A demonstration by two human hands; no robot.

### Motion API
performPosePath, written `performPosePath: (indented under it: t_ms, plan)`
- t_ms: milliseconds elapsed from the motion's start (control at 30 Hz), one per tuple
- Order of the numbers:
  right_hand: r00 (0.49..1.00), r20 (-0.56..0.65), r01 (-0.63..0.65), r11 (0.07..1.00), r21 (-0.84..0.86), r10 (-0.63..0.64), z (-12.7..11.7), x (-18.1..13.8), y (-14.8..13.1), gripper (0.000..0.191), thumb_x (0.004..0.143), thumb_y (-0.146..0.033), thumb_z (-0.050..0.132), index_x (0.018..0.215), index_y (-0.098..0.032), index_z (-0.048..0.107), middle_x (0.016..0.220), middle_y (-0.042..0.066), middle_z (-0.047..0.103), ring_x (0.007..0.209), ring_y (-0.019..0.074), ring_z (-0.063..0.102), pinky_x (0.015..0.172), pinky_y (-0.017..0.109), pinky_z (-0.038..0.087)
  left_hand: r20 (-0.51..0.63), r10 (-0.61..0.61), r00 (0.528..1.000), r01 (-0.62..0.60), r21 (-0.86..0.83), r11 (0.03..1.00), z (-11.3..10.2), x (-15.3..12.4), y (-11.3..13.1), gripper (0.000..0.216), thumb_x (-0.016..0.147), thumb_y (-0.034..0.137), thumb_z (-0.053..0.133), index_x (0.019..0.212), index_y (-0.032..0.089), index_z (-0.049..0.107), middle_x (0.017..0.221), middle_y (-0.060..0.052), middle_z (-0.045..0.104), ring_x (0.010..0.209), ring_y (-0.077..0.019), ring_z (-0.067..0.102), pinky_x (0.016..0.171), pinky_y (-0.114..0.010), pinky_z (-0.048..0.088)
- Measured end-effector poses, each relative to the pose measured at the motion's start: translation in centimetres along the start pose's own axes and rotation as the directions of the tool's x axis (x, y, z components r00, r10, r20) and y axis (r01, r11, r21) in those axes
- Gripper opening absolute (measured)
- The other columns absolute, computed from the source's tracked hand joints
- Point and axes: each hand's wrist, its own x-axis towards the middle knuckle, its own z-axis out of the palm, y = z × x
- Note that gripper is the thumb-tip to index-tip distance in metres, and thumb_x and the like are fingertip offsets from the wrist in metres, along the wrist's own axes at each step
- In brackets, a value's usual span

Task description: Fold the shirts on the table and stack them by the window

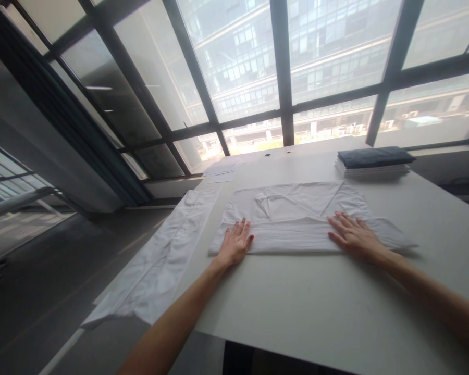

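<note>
A white garment, partly folded, lies flat on the white table. Its near side is turned over in a long strip, and a crumpled bit of cloth shows toward its upper left. My left hand rests flat on the near left part of the cloth, fingers spread. On the near right part lies my right hand, palm down with its fingers stretched out. Neither hand grips the fabric. To the right of my right hand, a flap of the same cloth reaches out in a point.
A second white garment lies along the table's left edge and hangs over it. White sheets lie at the far left. At the back right sits a stack topped by dark folded cloth. Large windows rise behind the table.
</note>
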Motion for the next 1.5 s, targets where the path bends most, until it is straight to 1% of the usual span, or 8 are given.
performPosePath:
  t_ms: [333,500,667,800,933,1100,1233,1500]
  plan:
    - [0.999,0.028,-0.019,0.999,0.030,0.018,-0.2,0.0,0.7,0.074,0.100,-0.064,0.024,0.160,-0.021,0.038,0.168,0.012,0.026,0.156,0.0331,0.021,0.125,0.056,0.019,0.011,-0.211,0.977,0.210,0.050,0.976,-0.4,-1.6,-4.5,0.065,0.108,0.050,0.020,0.165,0.019,0.022,0.171,-0.011,0.014,0.158,-0.0290,0.013,0.124,-0.058,0.017]
    - [0.999,0.030,-0.043,0.999,0.014,0.043,-0.5,-0.4,4.7,0.072,0.101,-0.059,0.024,0.160,-0.019,0.037,0.168,0.012,0.028,0.156,0.0303,0.019,0.125,0.058,0.016,0.029,-0.227,0.974,0.225,0.052,0.973,-0.6,-1.6,-4.3,0.065,0.108,0.047,0.022,0.164,0.015,0.022,0.171,-0.012,0.012,0.158,-0.0283,0.013,0.124,-0.058,0.018]
    - [0.961,-0.021,-0.272,0.959,0.083,0.274,-1.1,-1.2,9.4,0.070,0.103,-0.053,0.022,0.158,-0.014,0.038,0.167,0.017,0.027,0.155,0.0356,0.021,0.122,0.068,0.014,0.005,-0.221,0.975,0.220,0.046,0.974,-0.1,-1.4,-4.6,0.065,0.108,0.046,0.023,0.163,0.014,0.025,0.170,-0.014,0.016,0.158,-0.0287,0.016,0.124,-0.059,0.019]
    - [0.864,-0.316,-0.337,0.916,0.216,0.393,-3.0,-0.5,9.5,0.064,0.104,-0.043,0.023,0.152,-0.005,0.045,0.159,0.025,0.040,0.151,0.0378,0.033,0.118,0.067,0.027,-0.149,-0.162,0.975,0.171,0.050,0.984,-0.4,-1.7,-4.5,0.063,0.108,0.048,0.022,0.161,0.017,0.032,0.167,-0.015,0.030,0.155,-0.0316,0.025,0.121,-0.061,0.024]
    - [0.735,-0.603,-0.177,0.945,0.274,0.312,-4.4,0.5,4.9,0.059,0.105,-0.034,0.024,0.152,-0.005,0.046,0.154,0.023,0.049,0.150,0.0321,0.037,0.119,0.056,0.035,-0.403,-0.011,0.915,0.038,0.060,0.998,-1.8,-1.4,-1.8,0.064,0.107,0.054,0.021,0.157,0.019,0.041,0.162,-0.015,0.040,0.153,-0.0337,0.029,0.121,-0.061,0.025]
    - [0.922,-0.367,0.184,0.972,0.144,-0.120,-3.0,0.2,-1.7,0.059,0.106,-0.038,0.032,0.161,-0.017,0.034,0.164,0.016,0.035,0.155,0.0296,0.026,0.123,0.056,0.029,-0.330,0.234,0.915,-0.249,-0.005,0.968,-2.2,0.7,6.5,0.060,0.109,0.051,0.024,0.157,0.019,0.041,0.161,-0.014,0.042,0.153,-0.0297,0.030,0.122,-0.056,0.028]
    - [0.962,-0.073,0.271,0.955,0.117,-0.264,-1.6,-0.4,-2.8,0.062,0.106,-0.045,0.034,0.162,-0.021,0.031,0.169,0.013,0.021,0.157,0.0296,0.015,0.124,0.058,0.021,-0.138,0.424,0.895,-0.428,0.003,0.904,-0.9,2.5,12.4,0.066,0.106,0.059,0.032,0.161,0.022,0.034,0.167,-0.012,0.029,0.156,-0.0321,0.022,0.123,-0.059,0.024]
    - [0.966,0.047,0.248,0.964,0.099,-0.254,-1.3,-0.2,-2.3,0.062,0.107,-0.052,0.027,0.162,-0.025,0.032,0.170,0.010,0.018,0.157,0.0289,0.013,0.125,0.057,0.016,-0.053,0.447,0.893,-0.449,-0.052,0.892,0.3,2.7,13.5,0.068,0.106,0.063,0.026,0.162,0.025,0.030,0.169,-0.010,0.025,0.157,-0.0322,0.019,0.124,-0.060,0.020]
